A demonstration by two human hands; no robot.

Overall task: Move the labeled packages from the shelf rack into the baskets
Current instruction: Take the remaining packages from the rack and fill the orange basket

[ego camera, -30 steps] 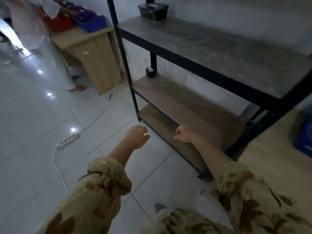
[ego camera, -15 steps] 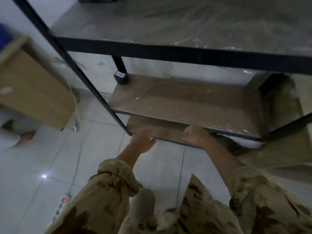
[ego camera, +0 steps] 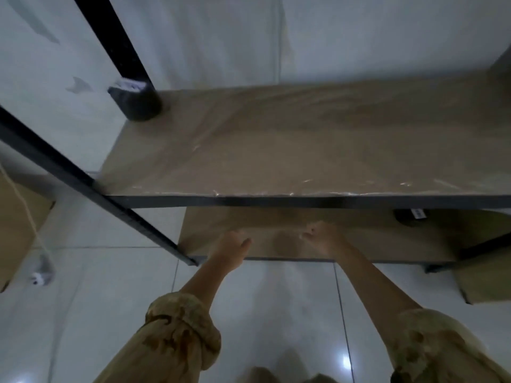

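1. The shelf rack (ego camera: 83, 183) stands against a white wall, and two of its wooden boards are seen, the upper board (ego camera: 304, 150) and the lower board (ego camera: 373, 239).
2. One dark labeled package (ego camera: 135, 103) sits in the back left corner of the upper board, just beside the rear post (ego camera: 116, 42). The rest of this board is bare up to its black front edge.
3. A second dark package (ego camera: 409, 218) with a white label lies on the lower board, to the right. It is partly hidden under the front edge of the upper board.
4. The left hand (ego camera: 231, 244) is over the front edge of the lower board, near the foot of the slanting front post. Its fingers are curled in, the thumb points to the right, and it grasps nothing.
5. The right hand (ego camera: 318, 236) is a little deeper over the lower board, below the upper board's edge. It is clenched too and holds nothing. It is well apart from the second package.
6. Between the hands there is a bare part of the board.
7. Below the arms is the white tiled floor (ego camera: 276, 313). At the left a white cable (ego camera: 27, 217) hangs down to a plug (ego camera: 40, 276).
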